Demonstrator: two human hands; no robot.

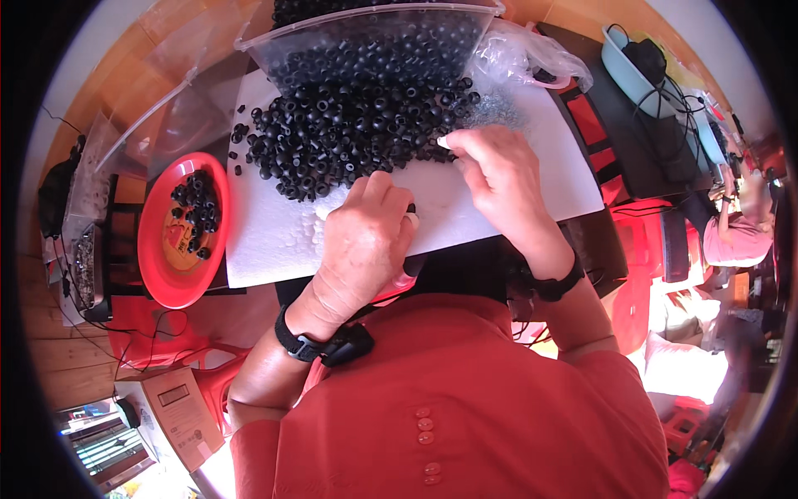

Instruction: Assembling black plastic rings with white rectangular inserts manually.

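My left hand point(370, 229) is closed over the white sheet point(274, 245), in front of the pile. A small black plastic part point(411, 209) shows between its thumb and finger; the rest of the grip is hidden. To the right, my right hand point(499, 170) reaches the near right edge of the pile, its fingers bent and its thumb and index tips apart, close to small dark pieces point(439, 153). The pile of black round hollow parts point(332, 133) spreads over the sheet. Behind it a clear plastic bin point(374, 54) full of the same parts leans toward me.
A red oval plate point(151, 241) with several black parts stands left of the sheet. Tiny silvery pieces point(499, 112) lie at the right, near a clear plastic bag point(532, 54). A light blue basin point(619, 71) with cables is farther right. Another person point(740, 237) sits at the far right.
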